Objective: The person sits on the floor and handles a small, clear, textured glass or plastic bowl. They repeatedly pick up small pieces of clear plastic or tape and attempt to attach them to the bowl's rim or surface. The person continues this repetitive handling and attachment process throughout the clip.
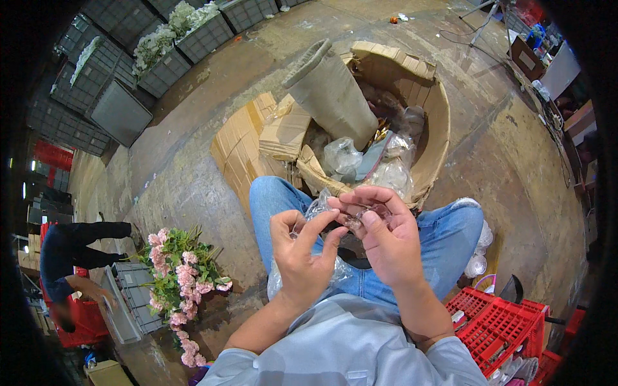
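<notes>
The clear, thin, crinkled plastic piece (354, 222) sits between the two hands, in the right fingers. The right hand (394, 248) is curled, thumb and fingertips narrowed around the piece. The left hand (302, 257) has thumb and index drawn close, just beside the right fingertips; whether they grip an edge, I cannot tell. Crumpled clear plastic film (318, 204) shows just beyond the left fingers.

Something this light and slippery probably handles best with small fingertip pinches: the right fingers steady, the left working close to the held edge. A hard pull could crease or tear it, and loose film nearby might catch.

Farther beyond the fingers stands a torn, rounded brown cardboard box (443, 119) on the floor. A tall grey tapering tube-like vessel (335, 93) leans in it, with clear plastic bags (341, 156) gathered at the near side; deeper contents are shadowed. Far beyond and left of the fingers, grey plastic crates (205, 42) hold white artificial flowers (182, 19). Left of the fingers, pink artificial flowers (185, 276) lie beside a grey lidded crate (136, 283). Near and right, a red slatted plastic basket (496, 328) carries small items too unclear to name.
</notes>
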`<state>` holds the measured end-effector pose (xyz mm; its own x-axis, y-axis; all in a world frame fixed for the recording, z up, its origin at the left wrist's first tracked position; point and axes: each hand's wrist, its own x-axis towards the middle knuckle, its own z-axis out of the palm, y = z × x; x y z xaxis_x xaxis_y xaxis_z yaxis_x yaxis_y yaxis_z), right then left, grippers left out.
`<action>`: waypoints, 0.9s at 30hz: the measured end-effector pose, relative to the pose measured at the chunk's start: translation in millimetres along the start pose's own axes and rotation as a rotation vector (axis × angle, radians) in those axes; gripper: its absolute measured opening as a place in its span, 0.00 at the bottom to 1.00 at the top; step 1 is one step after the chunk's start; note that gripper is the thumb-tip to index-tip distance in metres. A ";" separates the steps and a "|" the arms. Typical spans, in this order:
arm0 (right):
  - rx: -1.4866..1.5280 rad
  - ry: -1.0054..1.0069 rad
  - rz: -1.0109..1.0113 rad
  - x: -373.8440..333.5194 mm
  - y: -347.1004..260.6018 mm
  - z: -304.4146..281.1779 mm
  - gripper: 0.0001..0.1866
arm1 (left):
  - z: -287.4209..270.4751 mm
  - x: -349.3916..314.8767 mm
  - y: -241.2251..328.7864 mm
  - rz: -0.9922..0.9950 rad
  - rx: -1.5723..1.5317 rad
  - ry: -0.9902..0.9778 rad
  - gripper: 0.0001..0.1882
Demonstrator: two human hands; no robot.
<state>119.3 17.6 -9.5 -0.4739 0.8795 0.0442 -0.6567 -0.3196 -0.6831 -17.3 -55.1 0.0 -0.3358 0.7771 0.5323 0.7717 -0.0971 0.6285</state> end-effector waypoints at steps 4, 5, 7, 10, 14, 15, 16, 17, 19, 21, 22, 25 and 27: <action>-0.099 0.032 -0.021 -0.7 -1.2 6.4 0.17 | 2.9 -3.7 0.7 -0.027 -0.003 0.008 0.22; -0.115 0.025 -0.025 -1.0 -1.5 6.1 0.17 | 3.5 -4.6 0.0 -0.046 -0.010 0.011 0.22; -0.146 0.012 -0.033 -2.1 -2.0 5.5 0.19 | 4.2 -3.8 -0.1 -0.036 -0.016 0.003 0.21; -0.186 0.007 -0.043 -4.9 -6.7 9.1 0.20 | 3.3 -2.3 -1.3 0.019 0.010 -0.017 0.18; -0.117 0.011 -0.035 -6.1 -13.6 7.0 0.21 | 0.1 0.9 0.0 0.034 0.010 -0.005 0.16; -0.087 0.040 -0.009 -5.9 -18.2 7.8 0.21 | -1.1 2.1 -0.4 0.037 0.011 -0.006 0.16; -0.057 0.069 0.018 -5.3 -21.4 7.1 0.20 | -2.8 3.8 -1.3 0.040 0.012 -0.008 0.16; -0.075 0.055 0.040 -3.7 -23.6 3.7 0.20 | -4.7 5.8 -1.8 0.044 0.012 -0.012 0.16; -0.113 0.026 0.086 1.3 -28.0 -4.8 0.18 | -9.2 11.9 -2.7 0.066 0.033 -0.032 0.15; -0.100 0.017 0.123 4.8 -29.9 -11.0 0.17 | -13.3 16.9 -3.4 0.077 0.040 -0.047 0.15; -0.093 0.013 0.142 5.7 -30.4 -14.0 0.17 | -14.7 18.4 -3.6 0.076 0.037 -0.053 0.15; -0.033 -0.006 0.182 5.9 -31.3 -21.9 0.14 | -19.8 23.3 -5.1 0.072 0.014 -0.081 0.15; -0.015 0.004 0.204 6.4 -31.4 -23.1 0.13 | -20.3 24.2 -5.5 0.049 0.000 -0.115 0.16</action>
<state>150.4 41.4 -4.6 -0.5940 0.7984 -0.0986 -0.5387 -0.4858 -0.6884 -40.6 -48.4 20.9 -0.2335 0.8374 0.4942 0.7856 -0.1369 0.6033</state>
